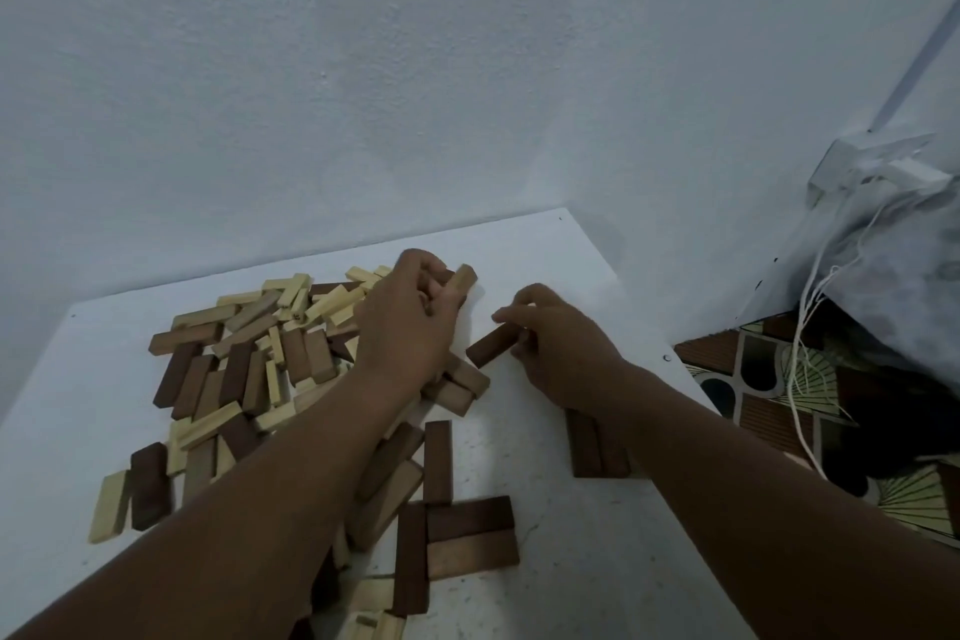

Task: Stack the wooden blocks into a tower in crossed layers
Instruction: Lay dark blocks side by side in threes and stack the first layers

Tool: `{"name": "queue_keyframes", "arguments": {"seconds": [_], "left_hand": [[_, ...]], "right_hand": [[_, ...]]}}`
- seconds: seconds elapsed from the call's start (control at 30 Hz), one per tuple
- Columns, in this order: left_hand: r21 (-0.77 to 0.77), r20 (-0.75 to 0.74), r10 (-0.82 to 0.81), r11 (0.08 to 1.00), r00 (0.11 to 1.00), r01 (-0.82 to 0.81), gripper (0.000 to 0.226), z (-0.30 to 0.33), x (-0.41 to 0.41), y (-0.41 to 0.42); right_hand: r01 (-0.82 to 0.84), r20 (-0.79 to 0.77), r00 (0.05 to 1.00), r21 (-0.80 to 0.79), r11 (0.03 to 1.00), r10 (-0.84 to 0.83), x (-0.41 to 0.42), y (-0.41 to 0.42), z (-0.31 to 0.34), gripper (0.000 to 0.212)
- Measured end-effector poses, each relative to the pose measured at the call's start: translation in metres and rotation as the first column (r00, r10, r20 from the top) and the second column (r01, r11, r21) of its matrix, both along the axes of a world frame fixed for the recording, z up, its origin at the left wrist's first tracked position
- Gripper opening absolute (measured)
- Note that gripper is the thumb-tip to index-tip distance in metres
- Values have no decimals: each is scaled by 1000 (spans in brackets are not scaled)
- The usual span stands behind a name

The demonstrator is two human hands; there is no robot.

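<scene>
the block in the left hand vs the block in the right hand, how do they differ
The pale tan wooden block gripped by the left hand is light; the dark brown wooden block pinched by the right hand is much darker. The pale one is raised, mostly hidden by fingers, one end showing. The dark one lies low near the white table, most of its length visible. Both are rectangular wooden bars.

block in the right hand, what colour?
Dark brown block, pinched by the right hand; head view, the only one, shows it.
</scene>
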State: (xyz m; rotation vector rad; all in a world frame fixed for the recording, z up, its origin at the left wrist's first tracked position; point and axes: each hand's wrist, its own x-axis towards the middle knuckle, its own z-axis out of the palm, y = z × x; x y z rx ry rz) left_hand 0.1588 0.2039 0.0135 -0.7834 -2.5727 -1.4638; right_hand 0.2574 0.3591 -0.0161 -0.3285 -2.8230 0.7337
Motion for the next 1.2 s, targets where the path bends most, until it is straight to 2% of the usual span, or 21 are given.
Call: {"name": "queue_keyframes", "arguments": {"seconds": [0.1, 0.23, 0.33, 0.4, 0.47, 0.53, 0.67, 0.77, 0.83, 0.93, 1.07, 1.2], "left_hand": [[52, 125, -10, 999, 992, 4, 20, 10, 10, -13], [16, 185, -15, 1000, 983, 13, 24, 18, 39, -28], [92, 311, -70, 995, 948, 44, 18, 24, 75, -36], [118, 393, -104, 991, 914, 62, 6, 24, 100, -40], [110, 435, -124, 990, 892, 84, 9, 20, 124, -44], [73, 434, -135, 991, 891, 115, 6, 12, 144, -48], [58, 410, -184, 983, 893, 176, 37, 0, 174, -61], [2, 369, -212, 974, 905, 227, 35, -4, 186, -65], [-1, 363, -216, 973, 906, 233, 35, -7, 190, -66], [-90, 273, -200, 969, 941, 232, 34, -10, 194, -69], [-163, 164, -227, 953, 960, 253, 29, -13, 194, -73], [-220, 70, -263, 937, 962, 272, 31, -18, 189, -72]], "right_hand": [[0, 67, 998, 81, 997, -5, -2, -5, 5, 25], [124, -17, 992, 47, 991, -124, 15, -5, 17, 13], [196, -112, 974, -12, 981, -196, 45, -10, 33, 18], [223, -80, 971, -18, 975, -224, 74, -21, 45, 22], [256, -23, 966, -16, 967, -256, 108, -35, 50, 22], [293, 24, 956, -26, 956, -292, 140, -52, 48, 21], [280, 163, 948, -18, 960, -274, 186, -73, 29, 24], [250, 230, 944, -32, 968, -236, 199, -76, 21, 30], [259, 171, 956, -125, 958, -237, 202, -76, 22, 32], [325, 77, 945, -277, 904, -316, 201, -71, 29, 29], [286, 130, 956, -202, 937, -264, 197, -67, 27, 33], [231, 99, 972, -198, 953, -215, 199, -65, 17, 40]]}}
